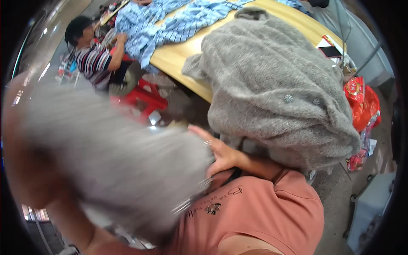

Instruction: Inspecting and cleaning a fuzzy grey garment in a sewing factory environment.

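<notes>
A grey knitted garment hangs in front of me at the left, smeared by motion. My right hand is at its right edge, with the thumb on the near side and the fingers stretched along the far side, gripping the fabric. My left arm rises blurred along the left rim beside the same garment. The fingers of that hand cannot be made out. A heap of grey knitwear with small shiny buttons lies to the right on the wooden table, draping over its near edge.
Blue patterned cloth lies across the table's far part. A person in a striped shirt sits at far left, by a red stool. A dark phone lies at the right end. Red bags hang beside a grey bin.
</notes>
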A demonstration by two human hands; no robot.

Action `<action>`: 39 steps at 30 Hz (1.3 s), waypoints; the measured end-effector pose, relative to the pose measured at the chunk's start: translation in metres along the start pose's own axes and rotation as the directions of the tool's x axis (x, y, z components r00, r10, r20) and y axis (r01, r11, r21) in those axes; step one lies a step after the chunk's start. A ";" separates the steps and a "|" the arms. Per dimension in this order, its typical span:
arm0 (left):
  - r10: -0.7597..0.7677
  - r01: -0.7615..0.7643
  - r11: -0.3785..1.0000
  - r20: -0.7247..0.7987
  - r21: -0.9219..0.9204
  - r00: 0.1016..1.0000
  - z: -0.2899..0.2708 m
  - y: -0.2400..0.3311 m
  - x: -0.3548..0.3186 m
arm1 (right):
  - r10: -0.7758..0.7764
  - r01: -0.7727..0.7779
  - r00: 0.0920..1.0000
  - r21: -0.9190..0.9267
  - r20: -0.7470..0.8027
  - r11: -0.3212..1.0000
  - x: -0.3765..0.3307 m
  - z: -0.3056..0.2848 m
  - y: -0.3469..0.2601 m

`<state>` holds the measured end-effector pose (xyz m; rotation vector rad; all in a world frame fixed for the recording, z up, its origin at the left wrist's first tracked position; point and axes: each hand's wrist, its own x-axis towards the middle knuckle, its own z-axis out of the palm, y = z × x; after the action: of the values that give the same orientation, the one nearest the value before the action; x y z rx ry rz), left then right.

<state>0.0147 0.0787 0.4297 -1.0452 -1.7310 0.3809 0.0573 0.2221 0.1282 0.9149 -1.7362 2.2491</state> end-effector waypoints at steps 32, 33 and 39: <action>0.031 0.850 -0.035 0.849 -0.526 0.527 0.148 0.143 -0.191 | 0.172 -0.097 0.979 -0.499 0.106 0.861 -0.013 -0.019 0.045; 0.036 0.860 -0.006 0.859 -0.511 0.511 0.150 0.144 -0.194 | 0.274 -0.274 0.961 -0.330 -0.048 0.903 -0.016 -0.019 0.042; 0.074 0.756 -0.007 0.754 -0.654 0.653 0.138 0.159 -0.194 | 0.076 -0.111 0.993 -0.472 -0.092 0.874 0.005 -0.003 0.035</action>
<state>-0.0158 0.0466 0.1463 -1.2737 -2.9122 -1.3014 0.0354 0.2131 0.1018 0.6422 -2.1952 1.7347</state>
